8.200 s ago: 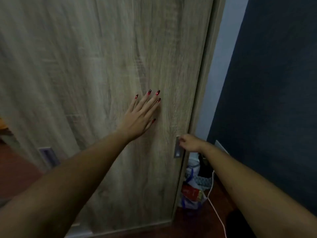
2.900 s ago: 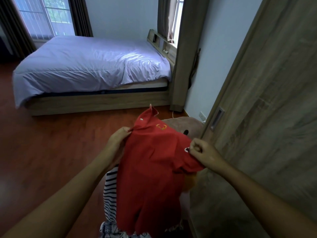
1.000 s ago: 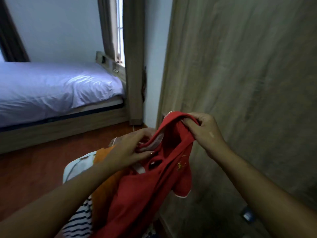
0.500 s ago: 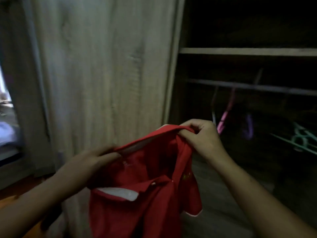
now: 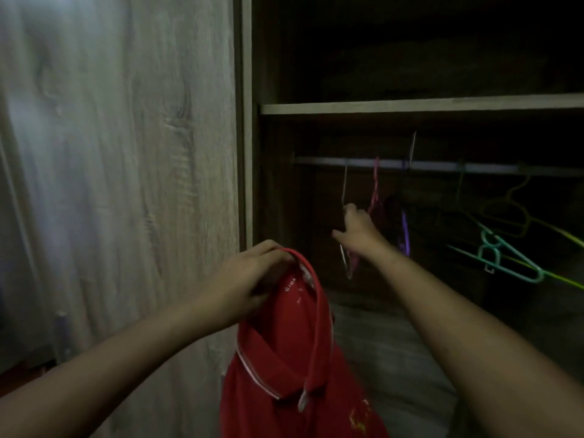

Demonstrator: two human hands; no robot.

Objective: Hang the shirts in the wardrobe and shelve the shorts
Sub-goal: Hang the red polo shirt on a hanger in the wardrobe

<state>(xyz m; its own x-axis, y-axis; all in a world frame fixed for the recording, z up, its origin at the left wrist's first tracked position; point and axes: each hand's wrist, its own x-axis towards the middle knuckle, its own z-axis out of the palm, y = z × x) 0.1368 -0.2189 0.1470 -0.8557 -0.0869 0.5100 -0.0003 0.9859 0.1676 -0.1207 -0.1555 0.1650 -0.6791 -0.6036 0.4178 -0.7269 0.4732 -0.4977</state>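
- Head view shows the hanging step in hand: 1 red shirt (image 5: 294, 368) dangles from the left hand (image 5: 249, 282) before the open wardrobe (image 5: 248, 90), not yet on a hanger.
- Left hand's fingers curl round the collar, clamped on it.
- Right hand (image 5: 358, 232) is up at a grey wire hanger (image 5: 344, 184) on the rail (image 5: 442, 167) (touching it; whether the fingers have closed, I cannot tell).
- Next move, I judge: unhook that hanger and feed it into the neck.

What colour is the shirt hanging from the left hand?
The shirt is red, with white trim on the collar; seen in the head view.
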